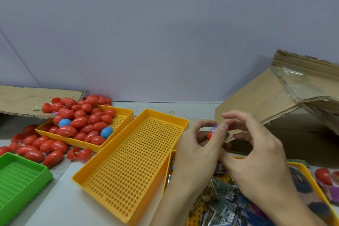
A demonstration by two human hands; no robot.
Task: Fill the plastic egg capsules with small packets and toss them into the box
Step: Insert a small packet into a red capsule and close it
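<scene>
My left hand point(198, 145) grips a red egg capsule half point(210, 135) in front of the cardboard box point(260, 108). A small blue-and-white packet point(215, 129) sticks out of the capsule's top. My right hand point(256, 154) is beside it, its curled fingers touching the packet from the right. Below my hands a yellow tray point(311, 176) holds several small packets point(225, 198). A second yellow tray point(126, 113) at the back left is heaped with red egg capsules point(80, 122) and two blue ones point(106, 132).
An empty perforated yellow tray point(132, 163) lies in the middle. A green tray point(20, 180) sits at the front left. Loose red capsules point(42, 148) lie on the table beside it. A flat cardboard sheet point(27, 99) rests at the back left. Another red capsule point(323, 176) lies at the far right.
</scene>
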